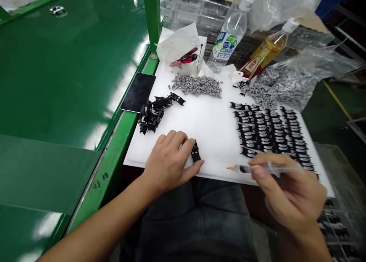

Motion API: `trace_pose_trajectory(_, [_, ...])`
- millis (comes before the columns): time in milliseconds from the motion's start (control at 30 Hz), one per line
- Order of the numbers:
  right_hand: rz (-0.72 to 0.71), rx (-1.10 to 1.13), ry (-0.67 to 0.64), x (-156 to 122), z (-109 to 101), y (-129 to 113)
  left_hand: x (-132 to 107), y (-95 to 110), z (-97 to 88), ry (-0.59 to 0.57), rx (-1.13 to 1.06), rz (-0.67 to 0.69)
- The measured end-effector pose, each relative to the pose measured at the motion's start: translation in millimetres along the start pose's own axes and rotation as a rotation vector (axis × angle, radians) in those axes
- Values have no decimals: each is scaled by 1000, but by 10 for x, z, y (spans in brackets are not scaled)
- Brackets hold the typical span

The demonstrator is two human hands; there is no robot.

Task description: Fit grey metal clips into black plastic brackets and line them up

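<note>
Between the thumb and fingers of my left hand (170, 159) is a small black plastic part (196, 152), at the front edge of the white board (211, 128). My right hand (291, 193) grips a clear syringe (243, 169) with an orange tip that points left toward the part, with a gap between them. Beyond the left hand lies a loose heap of black parts (151, 115). A pile of small grey metal pieces (197, 85) is at the back of the board. Rows of black parts with metal pieces on them (264, 130) cover the board's right side.
A green conveyor belt (65, 83) with a green frame runs along the left. A dark tablet (138, 92) rests on the frame's edge. Behind stand a water bottle (228, 37), a yellow drink bottle (267, 50), red-handled cutters (184, 59) and a plastic bag of metal pieces (294, 81).
</note>
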State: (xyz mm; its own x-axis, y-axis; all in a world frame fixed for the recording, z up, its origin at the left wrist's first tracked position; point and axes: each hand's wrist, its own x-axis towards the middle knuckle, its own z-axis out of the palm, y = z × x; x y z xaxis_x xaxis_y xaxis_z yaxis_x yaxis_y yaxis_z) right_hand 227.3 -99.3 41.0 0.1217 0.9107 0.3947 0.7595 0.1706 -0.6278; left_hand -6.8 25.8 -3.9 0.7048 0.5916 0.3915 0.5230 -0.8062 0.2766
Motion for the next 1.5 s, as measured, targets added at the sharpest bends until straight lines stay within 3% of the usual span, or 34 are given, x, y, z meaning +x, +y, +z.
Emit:
trace_pose_trajectory(100, [6,12,-174,43,-6,22,1,-11,-21,-24,-42,3])
trace_pose_trajectory(167, [22,130,-106,85,13,30,4,-21,-39,-37,-83,-3])
trace_pose_trajectory(233, [78,405,109,139,65,12,6,-28,-46,-43,-94,11])
trace_pose_trajectory(300, [164,733,184,214,153,-40,6,-28,-40,-45,-69,32])
trace_pose_trajectory(433, [349,1274,35,420,398,-156,4,-16,-20,-39,-33,25])
trace_pose_trajectory(567, [430,1555,-5,560,640,-148,1,-23,-24,-34,-59,44])
trace_pose_trajectory(800, [365,1578,-20,511,848,-73,-2,-43,-23,-29,-54,60])
trace_pose_trajectory(1500, [302,1544,-7,475,858,-56,6,-46,4,-8,-20,87])
